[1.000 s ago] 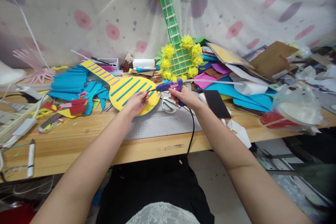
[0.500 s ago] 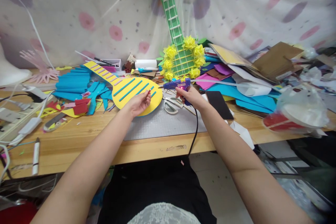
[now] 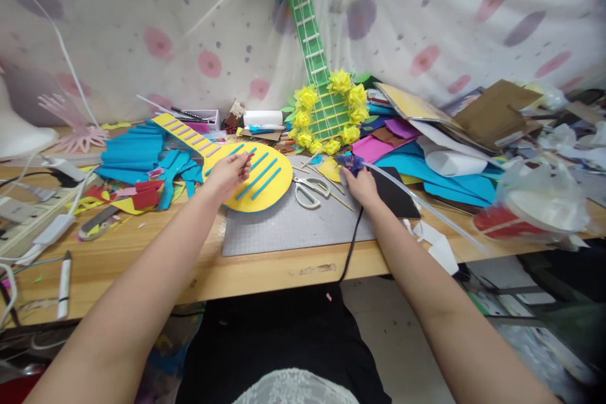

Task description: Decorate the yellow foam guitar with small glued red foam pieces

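Note:
Over the yellow paper guitar, which has blue strips on its round body and pink strips along its neck, my left hand is closed in a pinch. A small red piece shows at its fingertips; its kind is too small to make out. My right hand is wrapped round a blue hot glue gun, held low at the right of the mat. A clear glue stick trails from the gun's rear. White-handled scissors lie between the hands on the grey cutting mat.
A green guitar with yellow flowers leans at the back. Blue crepe paper and scraps lie left, near a power strip. A black phone-like slab, stacked paper and a bagged red cup are on the right.
My left hand has moved left across the guitar body with the red piece. My right hand has drawn the glue gun right and down, away from the guitar.

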Demonstrator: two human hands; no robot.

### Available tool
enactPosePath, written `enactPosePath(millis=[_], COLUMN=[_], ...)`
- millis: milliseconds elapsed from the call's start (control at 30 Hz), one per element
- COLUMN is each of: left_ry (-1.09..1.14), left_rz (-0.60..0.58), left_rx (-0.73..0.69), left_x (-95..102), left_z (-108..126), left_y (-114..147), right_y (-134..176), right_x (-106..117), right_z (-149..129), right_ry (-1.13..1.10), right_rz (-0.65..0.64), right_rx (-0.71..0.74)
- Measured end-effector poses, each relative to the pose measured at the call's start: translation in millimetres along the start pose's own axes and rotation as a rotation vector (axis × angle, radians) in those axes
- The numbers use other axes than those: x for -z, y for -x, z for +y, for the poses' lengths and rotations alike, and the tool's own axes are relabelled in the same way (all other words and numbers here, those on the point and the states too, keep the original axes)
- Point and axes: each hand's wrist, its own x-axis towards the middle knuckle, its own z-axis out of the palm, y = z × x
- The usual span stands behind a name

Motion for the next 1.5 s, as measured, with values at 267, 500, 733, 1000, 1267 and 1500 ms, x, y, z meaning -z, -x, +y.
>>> enactPosePath(millis=[267,500,733,1000,1267,1500], left_ry=[-0.668,-0.993,-1.08,-1.086,-1.11,-1.185], left_rz=[-0.201,-0.212,-0.193,-0.124,-0.107,-0.165], left_rx=[-0.319,-0.533,-0.51,-0.451,-0.53,-0.54], left_x=[6.7,13.3,-3.4,-13.1,-9.9,-11.8], left_z=[5,-8,-9,-15,-12,-1], left_y=[0,-4,2,-2,2,-1], right_y=[2,40,69,45,47,44], right_x=[0,29,34,-19,-21,-16], right_z=[7,19,-41,-133,-150,-156], right_ry=[0.012,0.087,-0.167,-0.513,-0.274,-0.312], right_rz=[-0.049,-0.051,-0.027,-0.351,-0.274,-0.285], right_rx=[0.058,0.031,0.385,0.83,0.961,0.87])
